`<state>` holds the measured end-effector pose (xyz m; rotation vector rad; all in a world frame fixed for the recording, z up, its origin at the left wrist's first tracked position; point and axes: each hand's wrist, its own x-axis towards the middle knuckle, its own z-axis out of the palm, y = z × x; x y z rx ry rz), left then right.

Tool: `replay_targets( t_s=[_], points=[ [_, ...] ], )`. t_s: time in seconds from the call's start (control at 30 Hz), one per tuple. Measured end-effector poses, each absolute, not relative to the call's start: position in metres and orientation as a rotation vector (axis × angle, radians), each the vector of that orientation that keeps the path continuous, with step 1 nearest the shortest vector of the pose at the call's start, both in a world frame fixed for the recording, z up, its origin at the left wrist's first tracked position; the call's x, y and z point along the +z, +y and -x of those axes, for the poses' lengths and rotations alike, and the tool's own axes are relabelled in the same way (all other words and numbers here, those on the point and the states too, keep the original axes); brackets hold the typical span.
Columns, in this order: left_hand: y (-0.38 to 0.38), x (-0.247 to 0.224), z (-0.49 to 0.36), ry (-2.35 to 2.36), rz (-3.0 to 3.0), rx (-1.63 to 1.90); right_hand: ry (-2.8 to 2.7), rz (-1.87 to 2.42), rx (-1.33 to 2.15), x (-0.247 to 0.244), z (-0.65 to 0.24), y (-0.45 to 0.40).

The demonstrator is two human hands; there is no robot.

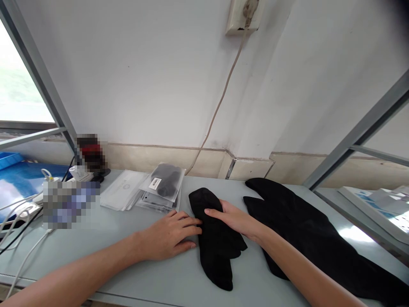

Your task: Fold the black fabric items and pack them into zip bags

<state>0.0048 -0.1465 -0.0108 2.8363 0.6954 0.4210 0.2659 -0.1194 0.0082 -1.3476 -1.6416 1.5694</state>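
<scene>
A folded bundle of black, sock-shaped cloth [214, 238] lies on the grey table in front of me. My right hand [228, 215] grips its upper right edge, with the thumb on top and the other fingers hidden under or behind it. Along the bundle's left edge, my left hand [174, 234] rests palm down, fingers stretched out and fingertips at the cloth. More black cloth pieces [297, 221] of similar shape lie spread out to the right, partly behind my right forearm.
Clear plastic bags [123, 190] lie stacked at the back left. Beside them, a packet [164, 181] with a barcode label holds something black. White cables [28, 209] and a blurred item [72, 204] sit farther left. Metal posts [354, 136] flank the table; a wall stands behind.
</scene>
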Motion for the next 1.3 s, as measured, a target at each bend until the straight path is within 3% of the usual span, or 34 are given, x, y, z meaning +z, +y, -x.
replay_targets(
  t_s=[1.3],
  points=[
    [-0.148, -0.011, -0.004, 0.703, -2.846, 0.429, -1.672, 1.313, 1.554, 0.002, -0.268, -0.117]
  ],
)
